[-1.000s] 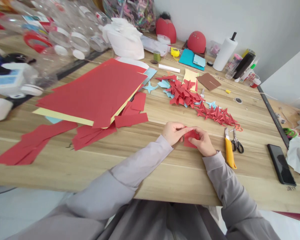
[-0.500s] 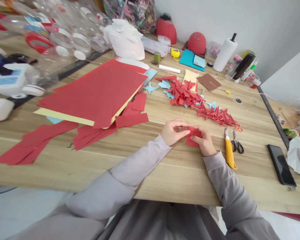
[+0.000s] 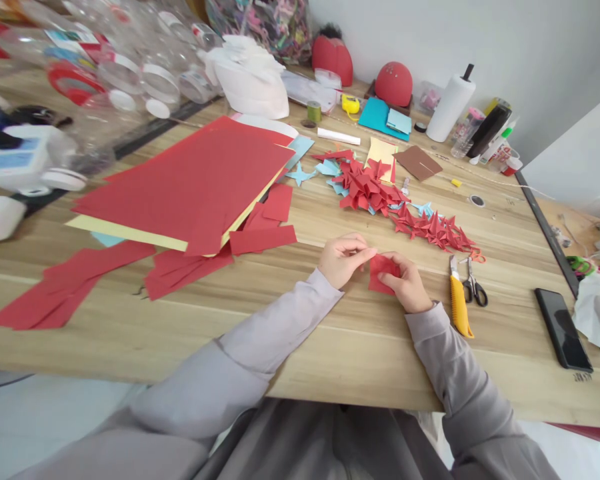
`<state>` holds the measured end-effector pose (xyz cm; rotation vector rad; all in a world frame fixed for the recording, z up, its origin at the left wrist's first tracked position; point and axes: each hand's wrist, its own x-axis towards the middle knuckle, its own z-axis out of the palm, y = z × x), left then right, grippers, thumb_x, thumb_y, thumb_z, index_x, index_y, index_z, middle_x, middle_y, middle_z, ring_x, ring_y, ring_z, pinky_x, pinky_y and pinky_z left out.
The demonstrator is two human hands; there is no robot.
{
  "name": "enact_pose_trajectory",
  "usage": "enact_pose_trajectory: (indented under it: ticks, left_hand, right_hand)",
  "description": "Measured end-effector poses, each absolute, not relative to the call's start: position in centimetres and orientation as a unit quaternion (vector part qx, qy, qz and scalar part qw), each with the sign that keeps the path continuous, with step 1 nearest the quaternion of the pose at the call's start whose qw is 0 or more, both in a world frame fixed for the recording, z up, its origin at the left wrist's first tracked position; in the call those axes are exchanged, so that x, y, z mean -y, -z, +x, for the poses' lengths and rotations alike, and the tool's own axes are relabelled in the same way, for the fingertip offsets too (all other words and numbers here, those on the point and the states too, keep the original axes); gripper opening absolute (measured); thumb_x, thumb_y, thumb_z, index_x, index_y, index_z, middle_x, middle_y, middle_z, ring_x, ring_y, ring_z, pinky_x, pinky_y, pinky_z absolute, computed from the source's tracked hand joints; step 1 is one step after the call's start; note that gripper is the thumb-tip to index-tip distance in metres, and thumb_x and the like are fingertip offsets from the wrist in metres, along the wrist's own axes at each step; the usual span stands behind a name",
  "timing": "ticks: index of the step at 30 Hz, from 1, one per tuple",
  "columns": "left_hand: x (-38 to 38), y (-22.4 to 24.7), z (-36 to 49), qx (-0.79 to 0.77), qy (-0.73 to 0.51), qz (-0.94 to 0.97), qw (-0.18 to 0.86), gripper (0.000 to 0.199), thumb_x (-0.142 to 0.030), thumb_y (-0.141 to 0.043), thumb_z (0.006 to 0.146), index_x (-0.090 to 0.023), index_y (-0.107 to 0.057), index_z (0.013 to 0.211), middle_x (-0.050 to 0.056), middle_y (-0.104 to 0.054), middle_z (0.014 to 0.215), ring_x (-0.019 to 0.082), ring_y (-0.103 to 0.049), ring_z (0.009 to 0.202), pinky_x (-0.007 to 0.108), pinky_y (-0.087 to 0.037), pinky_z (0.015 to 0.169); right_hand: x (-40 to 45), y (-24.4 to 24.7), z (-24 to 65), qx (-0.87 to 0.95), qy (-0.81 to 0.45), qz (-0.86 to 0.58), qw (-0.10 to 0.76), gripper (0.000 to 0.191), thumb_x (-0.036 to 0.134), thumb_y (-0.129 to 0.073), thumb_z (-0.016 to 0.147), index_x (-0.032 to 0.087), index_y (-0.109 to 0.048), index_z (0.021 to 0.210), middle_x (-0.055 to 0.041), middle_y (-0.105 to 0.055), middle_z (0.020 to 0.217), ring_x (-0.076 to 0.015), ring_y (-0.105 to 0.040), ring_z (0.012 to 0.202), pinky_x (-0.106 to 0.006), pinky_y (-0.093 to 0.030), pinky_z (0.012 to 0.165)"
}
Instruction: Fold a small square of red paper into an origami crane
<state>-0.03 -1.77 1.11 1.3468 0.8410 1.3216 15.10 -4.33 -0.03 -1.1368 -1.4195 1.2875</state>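
Observation:
A small square of red paper [image 3: 377, 275] is held just above the table in front of me. My right hand [image 3: 405, 281] grips it, with the thumb on its face and the fingers behind. At the paper's upper left corner my left hand [image 3: 347, 259] pinches with thumb and forefinger. Beyond the hands lie a pile of red folded-paper stars [image 3: 370, 187] and a row of more red stars [image 3: 433, 228]. A yellow utility knife [image 3: 459, 303] and black-handled scissors [image 3: 474, 288] rest to the right of my right hand.
Large red sheets [image 3: 195, 180] are stacked at left, with cut red strips [image 3: 75, 287] before them. A black phone [image 3: 563, 329] lies at right. Clear plastic bottles [image 3: 160, 83], white tissues [image 3: 253, 80] and a paper roll [image 3: 451, 107] stand farther back.
My left thumb and fingers have shifted slightly left, from over the paper to its corner, uncovering more of it. My right hand keeps its hold.

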Motion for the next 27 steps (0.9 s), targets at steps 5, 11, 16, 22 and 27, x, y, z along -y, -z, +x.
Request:
enact_pose_trajectory:
  ticks: [5, 11, 16, 22, 27]
  left_hand:
    - [1.7, -1.2, 0.0, -0.377, -0.549, 0.524, 0.531, 0.030, -0.036, -0.061, 0.074, -0.014, -0.062, 0.054, -0.001, -0.049, 0.054, 0.007, -0.046, 0.045, 0.022, -0.038, 0.042]
    - [1.9, -1.2, 0.1, -0.376, -0.547, 0.538, 0.519, 0.021, -0.034, -0.066, 0.069, -0.014, -0.066, 0.061, 0.001, -0.053, 0.061, 0.009, -0.049, 0.053, 0.023, -0.039, 0.045]
    - [2.0, -0.8, 0.5, -0.370, -0.542, 0.599, 0.459, 0.009, -0.022, -0.072, 0.060, -0.015, -0.066, 0.062, 0.000, -0.054, 0.063, 0.009, -0.048, 0.055, 0.021, -0.037, 0.048]
    - [1.7, -0.4, 0.3, -0.374, -0.544, 0.608, 0.441, 0.013, -0.026, -0.065, 0.070, -0.016, -0.065, 0.061, 0.000, -0.052, 0.061, 0.009, -0.048, 0.056, 0.022, -0.036, 0.049]
    - [1.7, -0.2, 0.3, -0.390, -0.525, 0.604, 0.455, 0.015, -0.029, -0.066, 0.068, -0.015, -0.066, 0.065, 0.001, -0.054, 0.066, 0.011, -0.051, 0.060, 0.023, -0.041, 0.054]
  right_hand:
    - [4.3, 0.2, 15.2, 0.554, -0.517, -0.475, 0.448, 0.027, 0.015, -0.061, 0.062, 0.019, -0.062, 0.089, -0.0005, -0.063, 0.084, -0.0162, -0.057, 0.077, -0.029, -0.045, 0.072]
    - [4.3, 0.2, 15.2, 0.550, -0.510, -0.478, 0.457, 0.026, 0.016, -0.062, 0.062, 0.020, -0.062, 0.088, 0.0001, -0.063, 0.084, -0.0161, -0.057, 0.079, -0.029, -0.045, 0.074]
    - [4.3, 0.2, 15.3, 0.554, -0.505, -0.476, 0.459, 0.026, 0.017, -0.062, 0.063, 0.020, -0.062, 0.089, 0.0003, -0.063, 0.084, -0.0160, -0.057, 0.078, -0.029, -0.045, 0.073]
    - [4.2, 0.2, 15.2, 0.567, -0.502, -0.471, 0.453, 0.024, 0.017, -0.062, 0.064, 0.021, -0.061, 0.088, 0.0005, -0.063, 0.081, -0.0162, -0.057, 0.076, -0.031, -0.045, 0.075]
    - [4.2, 0.4, 15.2, 0.558, -0.493, -0.474, 0.471, 0.025, 0.018, -0.064, 0.065, 0.021, -0.061, 0.089, -0.0003, -0.064, 0.086, -0.0173, -0.059, 0.082, -0.033, -0.045, 0.080]
